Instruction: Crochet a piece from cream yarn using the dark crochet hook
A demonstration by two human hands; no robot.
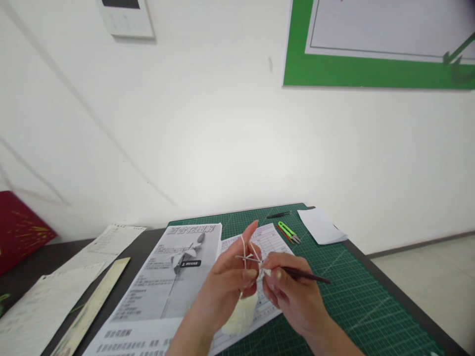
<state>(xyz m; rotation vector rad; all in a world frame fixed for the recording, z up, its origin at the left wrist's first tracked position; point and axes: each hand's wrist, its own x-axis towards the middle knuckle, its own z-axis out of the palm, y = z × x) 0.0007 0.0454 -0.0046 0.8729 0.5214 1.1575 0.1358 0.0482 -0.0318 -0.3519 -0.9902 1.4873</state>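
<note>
White yarn (244,247) loops over the raised index finger of my left hand (232,277), whose other fingers are bent in around the strand. My right hand (293,287) grips a dark-handled crochet hook (311,277), its thin metal shaft pointing left across the yarn. A small white crocheted piece (264,271) is pinched at the fingertips between the two hands. Below my left hand, a pale cream yarn ball (241,314) rests on a printed chart sheet (269,242).
A green cutting mat (356,296) covers the dark table. Green thread snips (287,231), black tweezers (278,215) and white paper (321,225) lie beyond my hands. Left are a printed page with a flower picture (148,296), a ruler-like strip (92,306) and handwritten sheets (55,301).
</note>
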